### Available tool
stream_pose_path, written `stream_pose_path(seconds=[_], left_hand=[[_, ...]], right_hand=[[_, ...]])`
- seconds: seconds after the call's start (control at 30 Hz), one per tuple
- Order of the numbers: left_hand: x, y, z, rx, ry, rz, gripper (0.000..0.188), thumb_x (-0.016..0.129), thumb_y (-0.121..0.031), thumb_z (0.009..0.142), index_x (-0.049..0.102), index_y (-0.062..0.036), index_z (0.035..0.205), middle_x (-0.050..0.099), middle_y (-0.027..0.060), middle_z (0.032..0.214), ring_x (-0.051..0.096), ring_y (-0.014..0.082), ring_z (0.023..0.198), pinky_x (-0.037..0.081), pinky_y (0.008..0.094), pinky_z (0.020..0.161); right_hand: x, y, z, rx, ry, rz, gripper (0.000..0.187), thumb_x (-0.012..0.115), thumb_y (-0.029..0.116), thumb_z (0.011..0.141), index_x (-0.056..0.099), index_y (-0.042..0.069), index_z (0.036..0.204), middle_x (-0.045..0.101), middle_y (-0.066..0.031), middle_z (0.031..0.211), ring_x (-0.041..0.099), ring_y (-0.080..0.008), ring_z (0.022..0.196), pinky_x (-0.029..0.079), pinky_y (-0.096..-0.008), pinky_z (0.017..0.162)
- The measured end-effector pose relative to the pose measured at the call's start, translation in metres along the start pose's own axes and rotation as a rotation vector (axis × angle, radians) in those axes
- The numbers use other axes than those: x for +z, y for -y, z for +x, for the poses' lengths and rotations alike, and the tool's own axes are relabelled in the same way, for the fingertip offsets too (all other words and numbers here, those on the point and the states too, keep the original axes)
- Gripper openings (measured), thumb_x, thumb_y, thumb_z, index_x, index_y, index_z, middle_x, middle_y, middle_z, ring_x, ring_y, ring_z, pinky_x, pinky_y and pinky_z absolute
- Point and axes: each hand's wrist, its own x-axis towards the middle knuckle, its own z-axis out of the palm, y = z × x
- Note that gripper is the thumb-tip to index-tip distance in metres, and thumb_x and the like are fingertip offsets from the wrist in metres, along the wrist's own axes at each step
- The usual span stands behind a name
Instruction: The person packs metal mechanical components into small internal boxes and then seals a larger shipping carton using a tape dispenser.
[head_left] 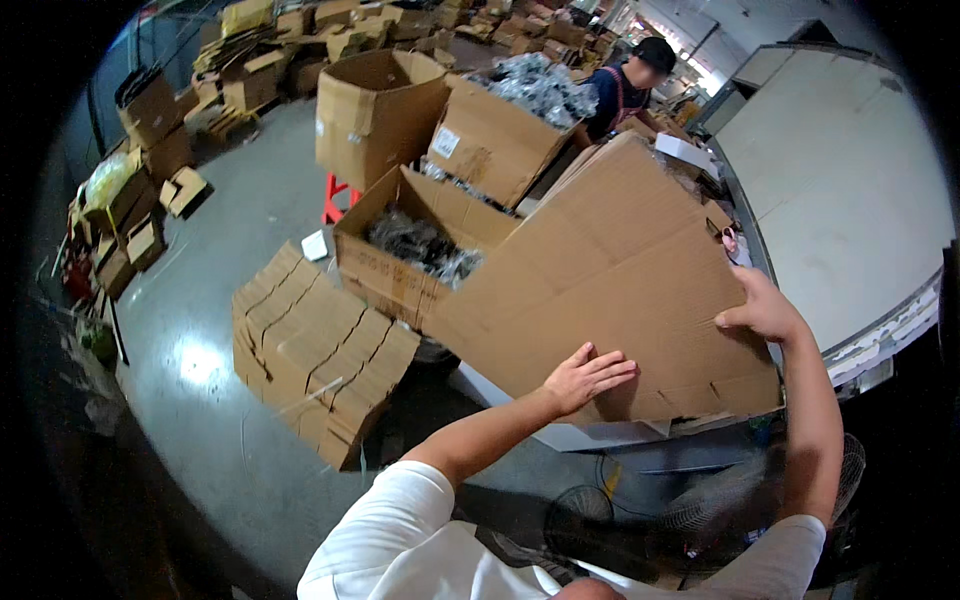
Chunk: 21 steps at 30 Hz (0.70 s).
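**Flattened carton held up for opening**

Cardboard, in the form of a large flattened carton (610, 290), is held over the edge of the grey table (850, 190), between both hands. The left hand (585, 378) is laid flat on its lower face, fingers spread. The right hand (762, 308) is curled over its right edge, pinching the board. Left of the carton, a stack of flat cartons (315, 350) lies on the floor; behind it, open boxes of bagged parts (420, 245) stand. Judged by this, the unfolding step is in hand; next, the panels would need pulling apart squarely.
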Motion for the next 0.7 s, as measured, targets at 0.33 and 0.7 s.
stream_pose_path(seconds=[0.33, 0.7], left_hand=[[0.182, 0.11, 0.045, 0.195, 0.134, 0.53, 0.075, 0.048, -0.034, 0.083, 0.005, -0.0301, 0.145, 0.003, -0.0129, 0.151, 0.01, 0.0123, 0.137, 0.013, 0.0387, 0.109], [0.245, 0.186, 0.103, 0.026, 1.315, -0.268, 0.122, 0.071, -0.064, 0.057, 0.0, -0.0205, 0.146, -0.004, 0.0002, 0.152, -0.003, 0.0271, 0.139, 0.004, 0.0527, 0.108]], right_hand=[[0.04, -0.108, 0.146, 0.209, 0.135, -0.344, 0.057, 0.064, 0.004, 0.069, 0.045, 0.001, 0.123, 0.054, -0.0216, 0.118, 0.051, -0.0331, 0.111, 0.04, -0.0367, 0.095], [0.177, -0.276, 0.256, 0.389, 0.12, -0.213, 0.072, 0.07, 0.024, 0.067, 0.037, 0.008, 0.129, 0.04, -0.0216, 0.131, 0.039, -0.0361, 0.121, 0.032, -0.0429, 0.101]])
